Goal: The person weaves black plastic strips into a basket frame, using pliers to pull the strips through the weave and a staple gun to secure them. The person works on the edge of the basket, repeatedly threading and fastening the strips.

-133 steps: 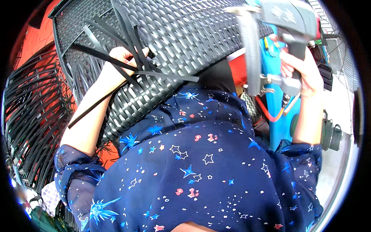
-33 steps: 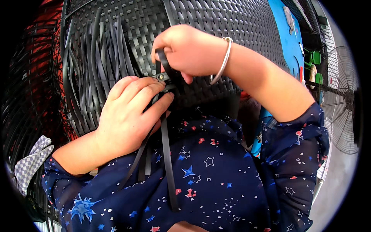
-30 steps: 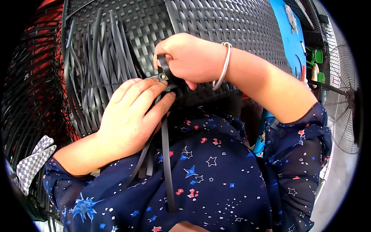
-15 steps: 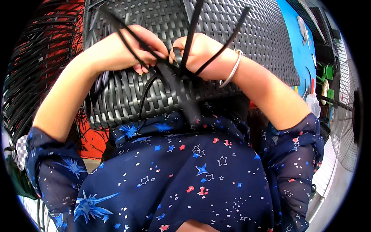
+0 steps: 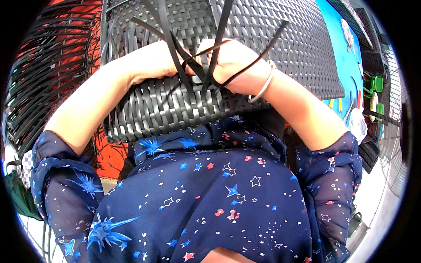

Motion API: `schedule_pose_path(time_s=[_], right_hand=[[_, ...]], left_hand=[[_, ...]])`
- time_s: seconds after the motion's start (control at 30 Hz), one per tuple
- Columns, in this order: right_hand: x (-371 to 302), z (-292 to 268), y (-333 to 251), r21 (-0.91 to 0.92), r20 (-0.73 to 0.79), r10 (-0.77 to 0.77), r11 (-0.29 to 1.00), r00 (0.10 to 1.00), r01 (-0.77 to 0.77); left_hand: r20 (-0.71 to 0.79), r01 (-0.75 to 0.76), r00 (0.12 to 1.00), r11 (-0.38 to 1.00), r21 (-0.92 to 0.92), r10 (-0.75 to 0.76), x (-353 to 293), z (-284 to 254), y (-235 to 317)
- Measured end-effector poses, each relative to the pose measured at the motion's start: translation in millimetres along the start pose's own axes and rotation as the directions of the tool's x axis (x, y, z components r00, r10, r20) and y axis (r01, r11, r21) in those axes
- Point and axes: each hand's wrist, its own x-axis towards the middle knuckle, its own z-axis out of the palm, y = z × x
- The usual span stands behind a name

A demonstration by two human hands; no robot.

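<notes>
A dark woven wicker piece [image 5: 272,48] lies before me, its near edge curving down toward my body. Several loose flat black weaving strips [image 5: 223,22] stand up from the weave between my hands. My left hand [image 5: 160,63] is bent inward at the wrist, its fingers closed on a strip low in the weave; other strips cross in front and partly hide the fingertips. Beside it my right hand [image 5: 230,57] is curled into a fist around a strip, with one more strip [image 5: 263,55] passing over its back. The two hands nearly touch.
Many loose black strips [image 5: 52,65] hang over a red surface [image 5: 109,160] at the left. To the right is a blue surface [image 5: 326,17] with a crumpled clear plastic bag [image 5: 358,125] near its edge. Green objects [image 5: 376,83] and a fan [image 5: 397,166] stand beyond.
My left hand has rolled over and moved slightly right and down, its fingers now tucked behind the strips. A strip that hung toward my body is now up between the hands.
</notes>
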Motion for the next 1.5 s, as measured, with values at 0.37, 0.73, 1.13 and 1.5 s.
schedule_pose_path(time_s=[0.37,0.73,1.13,1.5], right_hand=[[-9.7,-36.3,-37.6,-0.007,-0.224,0.341,0.936,0.913,-0.351],[2.6,-26.1,-43.7,0.163,-0.208,0.409,0.91,0.889,-0.38],[-18.3,-5.9,-77.4,0.03,-0.096,-0.038,0.999,0.995,0.041],[-62.6,18.0,-82.9,0.344,-0.082,0.032,0.939,0.996,-0.002]], left_hand=[[-0.12,-0.154,0.982,0.984,-0.085,0.143,5.6,6.5,3.4],[0.072,-0.257,0.963,0.965,-0.054,0.261,23.4,-5.4,2.6],[-0.005,-0.065,0.998,0.998,-0.009,0.065,17.9,3.1,11.8],[0.149,0.163,0.976,0.987,0.004,-0.162,31.5,1.5,23.0]])
